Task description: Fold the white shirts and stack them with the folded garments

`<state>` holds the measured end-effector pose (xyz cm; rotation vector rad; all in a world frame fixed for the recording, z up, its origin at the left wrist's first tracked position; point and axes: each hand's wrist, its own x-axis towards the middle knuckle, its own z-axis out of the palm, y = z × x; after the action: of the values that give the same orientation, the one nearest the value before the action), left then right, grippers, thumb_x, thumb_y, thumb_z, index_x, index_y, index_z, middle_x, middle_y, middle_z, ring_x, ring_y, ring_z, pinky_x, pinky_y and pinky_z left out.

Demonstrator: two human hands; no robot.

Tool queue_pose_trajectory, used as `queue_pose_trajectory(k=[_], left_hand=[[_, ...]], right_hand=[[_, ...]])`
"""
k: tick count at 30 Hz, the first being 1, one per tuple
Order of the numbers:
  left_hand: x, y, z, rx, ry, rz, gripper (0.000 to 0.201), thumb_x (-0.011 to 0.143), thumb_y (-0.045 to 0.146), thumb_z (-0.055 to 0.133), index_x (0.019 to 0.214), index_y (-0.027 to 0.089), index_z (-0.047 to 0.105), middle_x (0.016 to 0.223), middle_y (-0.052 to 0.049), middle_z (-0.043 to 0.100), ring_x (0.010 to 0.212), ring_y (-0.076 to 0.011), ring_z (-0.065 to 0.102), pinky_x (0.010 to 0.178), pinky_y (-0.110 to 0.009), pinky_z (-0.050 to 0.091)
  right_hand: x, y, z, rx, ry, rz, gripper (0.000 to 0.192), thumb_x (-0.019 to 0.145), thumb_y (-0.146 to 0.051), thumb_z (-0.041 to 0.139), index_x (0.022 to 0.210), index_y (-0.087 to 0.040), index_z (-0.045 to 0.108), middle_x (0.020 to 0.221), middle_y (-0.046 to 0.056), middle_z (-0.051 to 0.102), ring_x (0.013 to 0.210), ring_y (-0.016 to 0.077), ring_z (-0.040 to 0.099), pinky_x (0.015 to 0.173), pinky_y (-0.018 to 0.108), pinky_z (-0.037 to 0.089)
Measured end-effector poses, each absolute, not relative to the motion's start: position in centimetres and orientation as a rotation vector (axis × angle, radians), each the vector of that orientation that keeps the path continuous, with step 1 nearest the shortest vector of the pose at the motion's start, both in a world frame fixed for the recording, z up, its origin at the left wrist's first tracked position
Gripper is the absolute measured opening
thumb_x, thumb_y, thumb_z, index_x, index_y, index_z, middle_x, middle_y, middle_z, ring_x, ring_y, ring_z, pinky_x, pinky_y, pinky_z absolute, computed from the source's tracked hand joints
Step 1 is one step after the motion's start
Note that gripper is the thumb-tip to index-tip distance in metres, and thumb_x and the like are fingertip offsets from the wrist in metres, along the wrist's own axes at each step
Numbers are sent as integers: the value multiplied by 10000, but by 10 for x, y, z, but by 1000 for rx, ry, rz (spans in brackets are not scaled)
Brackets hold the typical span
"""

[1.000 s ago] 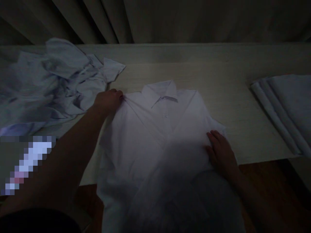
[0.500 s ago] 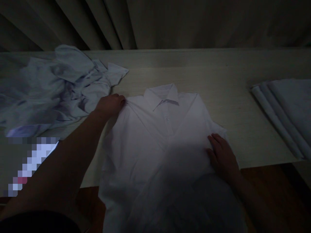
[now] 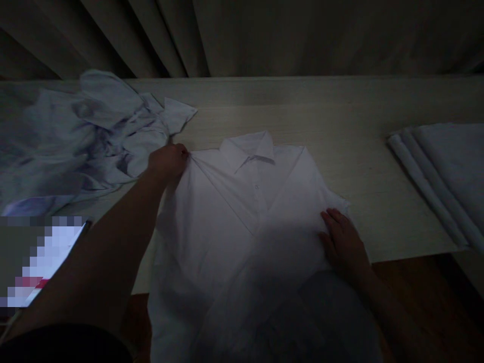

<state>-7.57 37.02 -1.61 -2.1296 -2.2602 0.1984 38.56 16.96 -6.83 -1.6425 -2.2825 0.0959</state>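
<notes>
A white collared shirt (image 3: 234, 222) lies front-up on the pale wooden table (image 3: 340, 121), its collar away from me and its lower part hanging over the near edge. My left hand (image 3: 168, 161) pinches the shirt's left shoulder, and the fabric pulls into a crease toward it. My right hand (image 3: 342, 244) lies flat, fingers together, on the shirt's right side near the folded-in sleeve.
A crumpled heap of white garments (image 3: 83, 136) fills the table's left. A stack of folded white cloths (image 3: 442, 171) sits at the right edge. Curtains (image 3: 242, 35) hang behind the table. A blurred bright patch (image 3: 41, 262) lies at the near left.
My left hand has closed tighter on the shoulder and tugged it slightly left, tightening the fabric. My right hand has stayed in place.
</notes>
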Motion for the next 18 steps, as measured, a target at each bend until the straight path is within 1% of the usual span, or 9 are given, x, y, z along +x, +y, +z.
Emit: queue_pose_trajectory(k=[3, 7, 12, 18], left_hand=[[-73, 371, -21, -2061, -2291, 188, 418, 887, 364, 307, 1119, 169, 595, 1099, -149, 647, 958, -272, 613, 749, -386, 482], [-75, 369, -18, -2049, -2315, 161, 449, 878, 380, 277, 1114, 184, 604, 1103, -156, 641, 977, -299, 614, 753, -395, 483], [-86, 374, -18, -2176, -2289, 87, 414, 858, 366, 303, 1043, 188, 628, 1045, -128, 668, 935, -256, 629, 744, -344, 482], [-96, 385, -26, -2244, -2275, -46, 384, 832, 322, 308, 969, 172, 634, 1007, -126, 674, 911, -256, 633, 757, -348, 478]], right_hand=[[385, 170, -69, -1653, -2284, 83, 498, 918, -363, 399, 1347, -110, 393, 1347, 209, 446, 1284, 320, 382, 1031, 535, 388], [384, 169, -70, -1661, -2277, 61, 480, 920, -352, 399, 1346, -133, 394, 1350, 192, 450, 1280, 309, 394, 1025, 528, 400], [384, 169, -74, -1695, -2267, 24, 460, 913, -330, 420, 1331, -140, 420, 1366, 173, 453, 1284, 289, 403, 1030, 500, 412], [382, 169, -81, -1736, -2253, 11, 482, 910, -328, 437, 1364, -176, 380, 1404, 147, 428, 1304, 272, 388, 1035, 492, 419]])
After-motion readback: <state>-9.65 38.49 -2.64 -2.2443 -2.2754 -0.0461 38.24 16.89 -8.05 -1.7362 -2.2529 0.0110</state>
